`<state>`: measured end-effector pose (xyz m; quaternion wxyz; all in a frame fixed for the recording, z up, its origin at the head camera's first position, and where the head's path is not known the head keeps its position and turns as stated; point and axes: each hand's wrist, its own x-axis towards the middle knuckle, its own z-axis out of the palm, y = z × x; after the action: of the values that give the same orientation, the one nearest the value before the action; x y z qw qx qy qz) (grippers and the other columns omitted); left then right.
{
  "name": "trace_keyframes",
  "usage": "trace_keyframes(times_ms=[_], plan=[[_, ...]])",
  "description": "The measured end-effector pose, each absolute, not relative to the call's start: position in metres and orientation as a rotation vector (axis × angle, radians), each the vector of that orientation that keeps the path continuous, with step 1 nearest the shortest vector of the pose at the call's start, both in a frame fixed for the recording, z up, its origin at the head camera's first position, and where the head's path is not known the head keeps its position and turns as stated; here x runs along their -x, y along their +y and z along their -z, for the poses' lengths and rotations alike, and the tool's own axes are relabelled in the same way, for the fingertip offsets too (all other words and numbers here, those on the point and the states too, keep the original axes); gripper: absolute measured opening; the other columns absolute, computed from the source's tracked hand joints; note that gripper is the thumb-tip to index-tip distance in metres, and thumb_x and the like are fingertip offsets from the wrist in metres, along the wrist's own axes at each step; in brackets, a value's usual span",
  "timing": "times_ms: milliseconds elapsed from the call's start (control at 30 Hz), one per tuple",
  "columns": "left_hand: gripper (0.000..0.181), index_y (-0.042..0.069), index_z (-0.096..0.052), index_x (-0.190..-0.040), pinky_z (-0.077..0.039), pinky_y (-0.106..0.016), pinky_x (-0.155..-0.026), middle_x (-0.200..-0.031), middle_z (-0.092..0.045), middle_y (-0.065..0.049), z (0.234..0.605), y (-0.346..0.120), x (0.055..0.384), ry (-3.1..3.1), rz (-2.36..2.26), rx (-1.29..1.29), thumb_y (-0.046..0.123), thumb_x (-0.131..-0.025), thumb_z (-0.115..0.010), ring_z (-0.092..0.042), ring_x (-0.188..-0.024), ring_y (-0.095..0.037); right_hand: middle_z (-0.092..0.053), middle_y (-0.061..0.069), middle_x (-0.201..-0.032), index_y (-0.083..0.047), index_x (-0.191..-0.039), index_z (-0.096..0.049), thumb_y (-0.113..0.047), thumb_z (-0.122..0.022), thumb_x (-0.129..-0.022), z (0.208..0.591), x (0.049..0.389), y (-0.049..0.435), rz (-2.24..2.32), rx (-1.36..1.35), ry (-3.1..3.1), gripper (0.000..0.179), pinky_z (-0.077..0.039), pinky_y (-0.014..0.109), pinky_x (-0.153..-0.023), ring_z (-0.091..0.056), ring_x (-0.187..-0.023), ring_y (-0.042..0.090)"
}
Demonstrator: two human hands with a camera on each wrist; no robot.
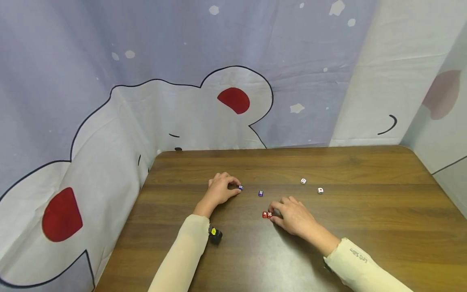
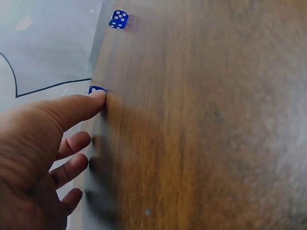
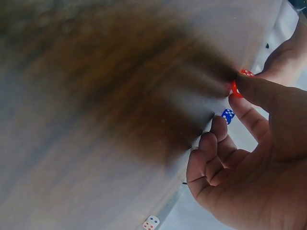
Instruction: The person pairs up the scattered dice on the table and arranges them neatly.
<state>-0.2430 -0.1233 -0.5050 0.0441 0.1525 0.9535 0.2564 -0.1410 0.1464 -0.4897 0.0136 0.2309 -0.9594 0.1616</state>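
My left hand (image 1: 220, 189) pinches a blue die (image 1: 240, 187) between thumb and forefinger at the table. In the left wrist view the thumb covers most of that blue die (image 2: 95, 89). A second blue die (image 1: 260, 193) lies a little to its right. Nearer to me, two red dice sit side by side. The right-hand red die (image 1: 270, 214) is between the thumb and forefinger of my right hand (image 1: 294, 216), which pinch it. The other red die (image 1: 264, 215) stands right against its left side. The right wrist view shows the pinched red die (image 3: 236, 91) partly hidden by the thumb.
Two white dice lie farther back on the right: one white die (image 1: 303, 181) and, closer, another white die (image 1: 320, 190). The brown wooden table (image 1: 365, 227) ends at a patterned curtain (image 1: 299, 81) behind and on both sides. A black device (image 1: 215, 235) sits at the left wrist.
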Motion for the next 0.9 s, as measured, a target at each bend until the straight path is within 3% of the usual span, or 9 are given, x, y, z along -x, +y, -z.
trace_keyframes(times_ms=[733,900], plan=[[0.017,0.028,-0.073,-0.102,-0.03,-0.052,-0.098,-0.113,-0.059,0.003,0.504,-0.127,0.231,2.916,-0.726,-0.514,0.039,-0.089,-0.078,-0.047,-0.109,-0.023,-0.06,0.002,-0.095,-0.022,-0.112,-0.068,-0.027,-0.077,-0.089,0.485,0.148,0.158,-0.584,-0.731,-3.076,0.025,-0.048,0.05,-0.088,-0.06,-0.099,0.03],[0.017,0.029,-0.073,-0.102,-0.031,-0.052,-0.097,-0.114,-0.058,0.002,0.505,-0.128,0.229,2.91,-0.73,-0.532,0.04,-0.09,-0.077,-0.048,-0.11,-0.023,-0.057,0.002,-0.095,-0.021,-0.118,-0.067,-0.025,-0.077,-0.089,0.484,0.156,0.162,-0.633,-0.709,-3.13,0.031,-0.048,0.049,-0.085,-0.058,-0.096,0.027]])
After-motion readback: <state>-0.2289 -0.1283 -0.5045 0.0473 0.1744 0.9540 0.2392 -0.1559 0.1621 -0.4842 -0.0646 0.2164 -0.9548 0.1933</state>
